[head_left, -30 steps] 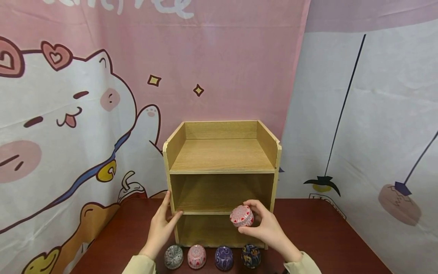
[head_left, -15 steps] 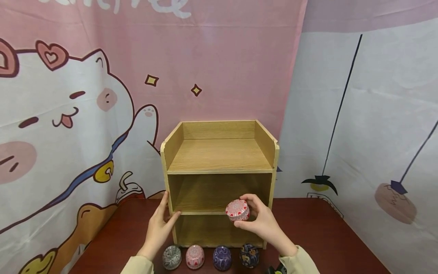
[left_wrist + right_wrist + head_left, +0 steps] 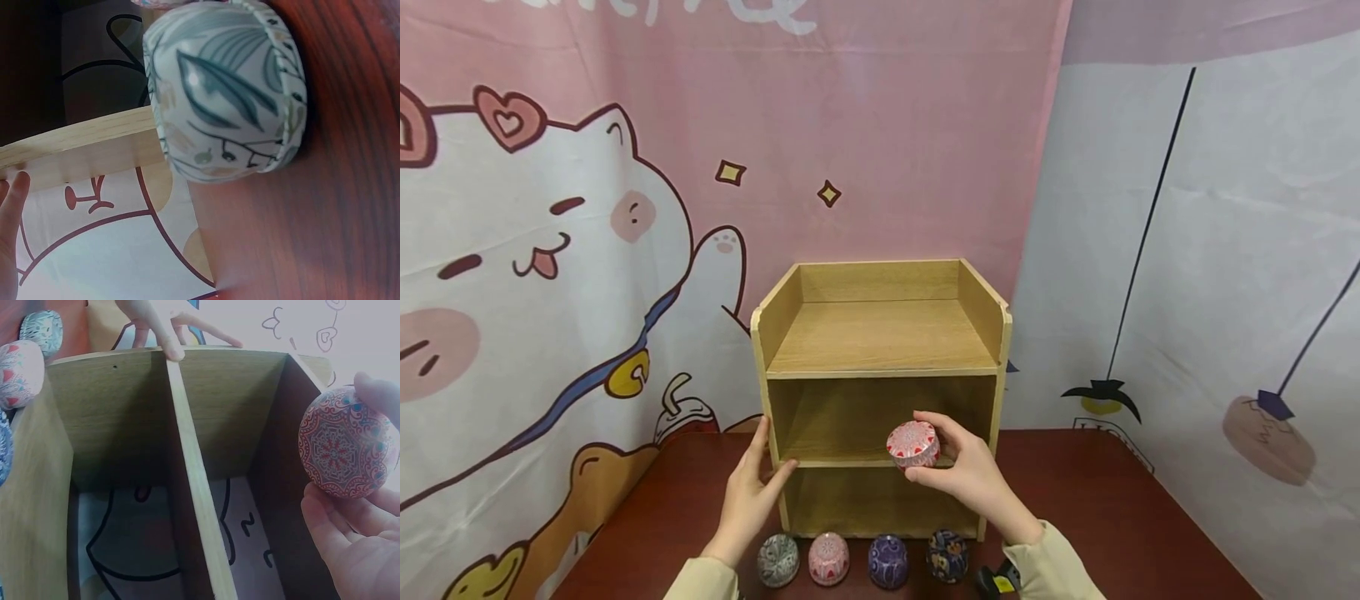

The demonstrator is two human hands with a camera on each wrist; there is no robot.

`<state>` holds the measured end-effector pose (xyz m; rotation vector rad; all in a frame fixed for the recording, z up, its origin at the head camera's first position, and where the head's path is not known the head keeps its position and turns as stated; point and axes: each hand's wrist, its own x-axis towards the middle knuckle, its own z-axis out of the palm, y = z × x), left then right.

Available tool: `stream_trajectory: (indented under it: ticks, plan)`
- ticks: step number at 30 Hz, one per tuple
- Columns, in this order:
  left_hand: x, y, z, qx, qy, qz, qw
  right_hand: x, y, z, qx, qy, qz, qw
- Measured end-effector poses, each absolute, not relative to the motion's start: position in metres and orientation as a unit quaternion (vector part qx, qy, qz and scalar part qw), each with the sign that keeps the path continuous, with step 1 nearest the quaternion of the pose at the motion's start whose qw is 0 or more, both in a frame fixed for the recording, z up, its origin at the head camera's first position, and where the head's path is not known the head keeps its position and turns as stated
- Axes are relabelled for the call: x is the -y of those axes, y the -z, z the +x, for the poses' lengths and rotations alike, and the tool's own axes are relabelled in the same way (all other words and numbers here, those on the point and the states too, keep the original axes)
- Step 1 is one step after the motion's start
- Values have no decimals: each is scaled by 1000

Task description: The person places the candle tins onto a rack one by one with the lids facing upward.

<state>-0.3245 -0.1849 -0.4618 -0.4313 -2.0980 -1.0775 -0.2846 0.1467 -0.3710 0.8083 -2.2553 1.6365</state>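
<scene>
My right hand (image 3: 970, 471) pinches a small round tin (image 3: 913, 444) with a red, pink and white pattern, in front of the middle compartment of a wooden shelf unit (image 3: 883, 337). The right wrist view shows the tin's flat patterned face (image 3: 340, 444) between thumb and fingers. At the unit's left side rests my left hand (image 3: 748, 492), fingers stretched along the outer panel and thumb on the front edge of the middle board (image 3: 194, 456). Along the unit's foot stand a grey-green leaf-patterned tin (image 3: 778, 561), a pink one (image 3: 829, 559), a purple one (image 3: 888, 562) and a dark blue one (image 3: 947, 556).
The unit stands on a dark red table (image 3: 1090, 517), with a raised rim around its top board. A printed curtain (image 3: 910, 150) hangs behind. A small black and yellow object (image 3: 997, 581) lies by the right sleeve.
The right hand has raised the red and white tin and brought it slightly left, to the level of the middle board. The left hand has kept its place on the unit.
</scene>
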Motion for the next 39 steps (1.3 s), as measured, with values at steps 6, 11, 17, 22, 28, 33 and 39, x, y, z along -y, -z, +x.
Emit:
stream_trajectory:
  ticks: [6, 11, 17, 22, 28, 33, 39]
  plan:
    - [184, 460, -326, 817, 416, -170, 361, -142, 361, -285, 776, -548, 283, 130]
    - [184, 461, -326, 817, 417, -166, 362, -140, 351, -285, 775, -542, 291, 144]
    - [184, 461, -325, 817, 419, -167, 360, -139, 341, -285, 768, -541, 303, 161]
    - [184, 462, -324, 816, 422, -164, 358, -137, 332, -284, 761, -546, 308, 170]
    - [184, 464, -325, 818, 421, -163, 356, -134, 322, -284, 754, -550, 315, 172]
    - [184, 464, -325, 817, 420, -168, 358, -130, 315, -284, 750, -551, 321, 176]
    - [185, 463, -326, 814, 419, -170, 364, -125, 302, -290, 743, -545, 337, 191]
